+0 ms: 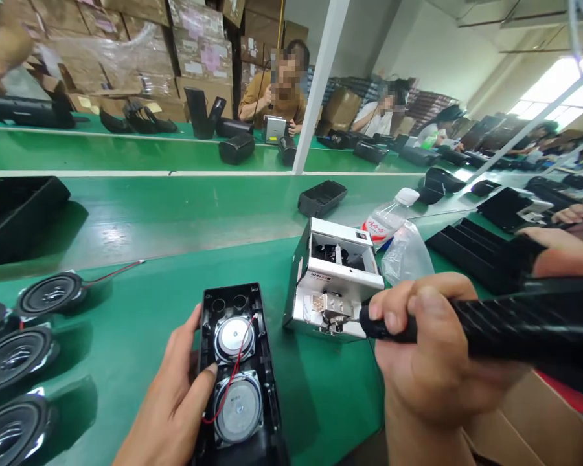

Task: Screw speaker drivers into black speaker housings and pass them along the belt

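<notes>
My left hand grips the left side of a black speaker housing, thumb over its rim. Inside the housing sit two round speaker drivers, a smaller one above a larger one, with a red wire running across them. My right hand is wrapped round a black electric screwdriver held sideways. Its tip points left and meets the front of a white and black screw feeder, at the metal pick-up part.
Loose speaker drivers lie at the left. A black open case and a smaller one stand on the green belt. Behind the feeder are a plastic bottle and a clear bag. Co-workers sit across the line.
</notes>
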Tool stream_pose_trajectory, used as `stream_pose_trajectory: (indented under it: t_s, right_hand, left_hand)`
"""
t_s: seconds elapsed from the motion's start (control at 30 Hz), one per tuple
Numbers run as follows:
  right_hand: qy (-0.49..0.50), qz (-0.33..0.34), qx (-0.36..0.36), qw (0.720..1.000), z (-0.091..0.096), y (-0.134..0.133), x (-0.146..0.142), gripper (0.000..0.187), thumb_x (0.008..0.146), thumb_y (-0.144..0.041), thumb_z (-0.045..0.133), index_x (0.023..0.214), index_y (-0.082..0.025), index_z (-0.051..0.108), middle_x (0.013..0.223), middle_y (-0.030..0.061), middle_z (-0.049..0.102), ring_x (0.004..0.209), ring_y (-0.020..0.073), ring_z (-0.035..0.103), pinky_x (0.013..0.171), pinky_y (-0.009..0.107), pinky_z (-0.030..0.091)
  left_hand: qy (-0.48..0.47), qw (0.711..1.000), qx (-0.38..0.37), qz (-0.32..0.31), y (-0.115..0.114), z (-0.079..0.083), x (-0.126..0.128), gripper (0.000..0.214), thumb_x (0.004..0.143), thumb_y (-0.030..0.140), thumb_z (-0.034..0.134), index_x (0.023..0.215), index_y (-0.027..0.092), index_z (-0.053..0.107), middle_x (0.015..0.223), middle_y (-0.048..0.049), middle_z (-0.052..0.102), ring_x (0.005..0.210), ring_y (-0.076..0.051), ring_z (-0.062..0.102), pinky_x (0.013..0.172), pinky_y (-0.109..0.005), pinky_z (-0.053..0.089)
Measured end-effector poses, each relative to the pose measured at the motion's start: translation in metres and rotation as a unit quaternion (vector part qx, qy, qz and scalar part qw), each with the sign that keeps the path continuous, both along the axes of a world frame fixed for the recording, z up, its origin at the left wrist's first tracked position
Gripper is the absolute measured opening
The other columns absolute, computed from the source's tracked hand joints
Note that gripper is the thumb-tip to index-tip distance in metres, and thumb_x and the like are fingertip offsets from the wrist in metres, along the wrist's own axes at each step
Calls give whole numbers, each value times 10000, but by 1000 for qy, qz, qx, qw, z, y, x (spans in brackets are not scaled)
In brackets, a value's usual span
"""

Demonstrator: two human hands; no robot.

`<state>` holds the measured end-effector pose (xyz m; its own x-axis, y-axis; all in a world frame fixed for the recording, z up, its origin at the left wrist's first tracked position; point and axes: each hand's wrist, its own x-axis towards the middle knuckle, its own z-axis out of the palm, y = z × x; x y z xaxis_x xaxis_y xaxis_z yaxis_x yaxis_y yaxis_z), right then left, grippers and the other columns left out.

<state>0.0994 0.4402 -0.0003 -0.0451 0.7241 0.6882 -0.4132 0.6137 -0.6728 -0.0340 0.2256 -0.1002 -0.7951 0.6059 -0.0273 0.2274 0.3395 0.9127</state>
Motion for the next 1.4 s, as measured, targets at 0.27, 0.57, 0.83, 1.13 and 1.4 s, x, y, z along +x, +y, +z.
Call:
stream_pose_trajectory:
  t_s: [0.27, 0.57, 0.83, 1.13, 1.4]
  right_hand:
    - [-23, 49, -16, 998, -14, 20, -1, 680, 1017, -133, 725, 1611, -332, 460, 769, -91, 595, 534, 113, 541, 554, 290, 553]
    - [-29, 69, -18, 997, -12, 19, 1, 654, 1028, -133, 708, 1601, -336, 470, 767, -90, 577, 546, 114, 529, 568, 299, 547]
    - [-36, 79, -24, 996, -11, 21, 0, 647, 1016, -115, 703, 1583, -289, 444, 754, -100, 582, 540, 119, 525, 548, 305, 529]
    - [-46, 115, 18, 992, -12, 15, -3, 494, 990, -97, 737, 1374, -307, 507, 760, -94, 620, 516, 132, 551, 509, 292, 544]
    - [-65, 231, -151, 959, -16, -22, 38, 486, 991, -116, 721, 1360, -414, 612, 654, -112, 512, 399, 106, 404, 446, 267, 495]
  left_hand:
    - [-19, 1000, 8, -7, 0, 3, 1, 652, 1133, 560, 423, 1755, 394, 318, 1809, -53, 387, 1660, -417, 352, 1376, -767, 183]
    - [-17, 1000, -5, -15, -1, 3, 0, 635, 1142, 554, 411, 1751, 408, 304, 1804, -43, 388, 1655, -398, 357, 1371, -761, 208]
    - [-14, 1000, -6, -10, 1, 4, 1, 645, 1132, 529, 427, 1753, 401, 309, 1804, -30, 400, 1663, -387, 357, 1383, -731, 216]
    - [10, 1000, -9, -23, -4, -8, -6, 662, 1127, 504, 428, 1767, 403, 291, 1779, -64, 434, 1620, -415, 437, 1339, -770, 303]
    - [38, 998, 0, -56, -4, -14, -10, 744, 1079, 417, 478, 1780, 294, 261, 1790, -128, 408, 1663, -415, 383, 1345, -752, 315]
